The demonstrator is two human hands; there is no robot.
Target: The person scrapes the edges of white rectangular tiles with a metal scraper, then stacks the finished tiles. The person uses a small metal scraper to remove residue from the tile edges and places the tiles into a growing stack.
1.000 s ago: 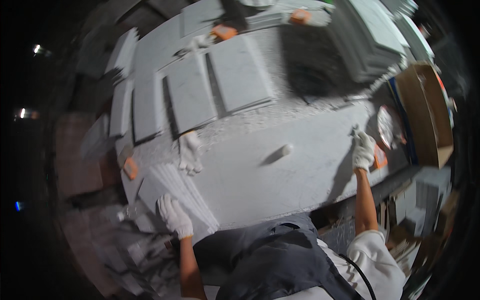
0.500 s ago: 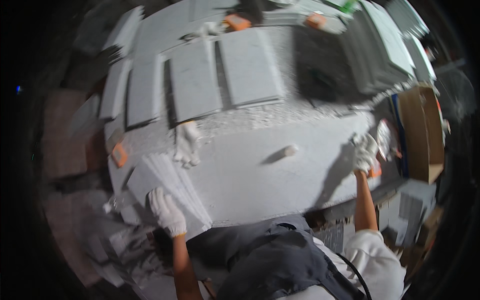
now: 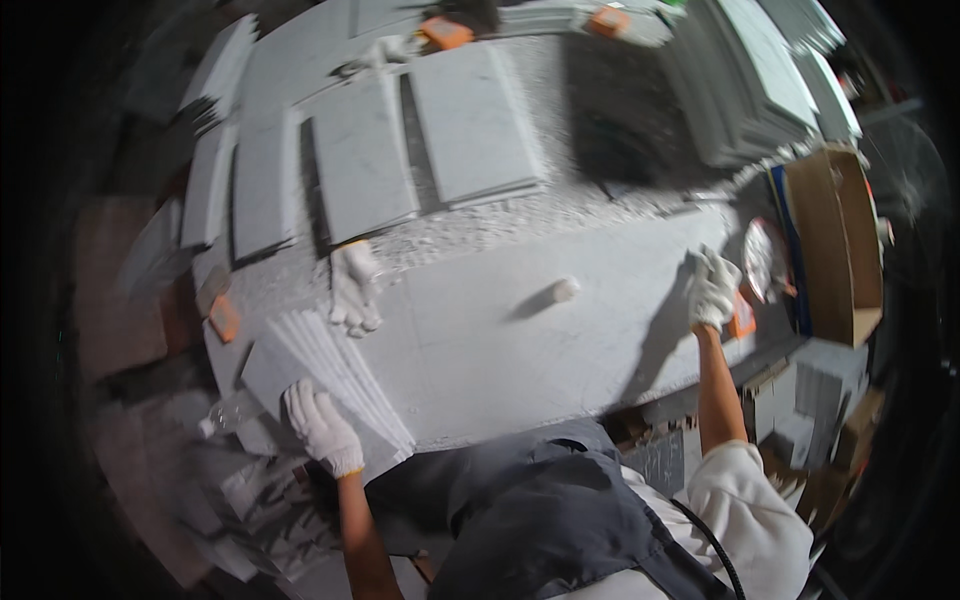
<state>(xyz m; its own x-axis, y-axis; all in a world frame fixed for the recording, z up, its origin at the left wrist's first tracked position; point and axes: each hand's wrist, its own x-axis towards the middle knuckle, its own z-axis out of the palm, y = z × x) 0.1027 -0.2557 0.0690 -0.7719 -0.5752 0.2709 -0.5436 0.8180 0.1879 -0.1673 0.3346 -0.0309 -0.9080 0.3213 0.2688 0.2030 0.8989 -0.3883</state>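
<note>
My left hand (image 3: 322, 430), in a white knit glove, lies with its fingers flat on the face of a fanned stack of pale grey slabs (image 3: 340, 362) at the table's near left corner. My right hand (image 3: 714, 288), gloved too, is at the right end of a wide pale board (image 3: 480, 340). Its fingers are bent inward, and whatever they may hold is hidden. Beside that hand are an orange object (image 3: 742, 316) and a shiny clear-wrapped item (image 3: 765, 262). A short whitish cylinder (image 3: 565, 290) stands on the board between my hands.
Behind the board, pale slabs (image 3: 475, 125) lie in rows. A loose white glove (image 3: 355, 290) rests at its left. Tall slab stacks (image 3: 740, 80) stand at the back right, near an open cardboard box (image 3: 830, 240). A clear bottle (image 3: 232, 412) is by the left stack.
The whole view has shifted slightly, so things appear a little farther left and higher. My left hand stays on the slabs and my right hand stays near the orange object.
</note>
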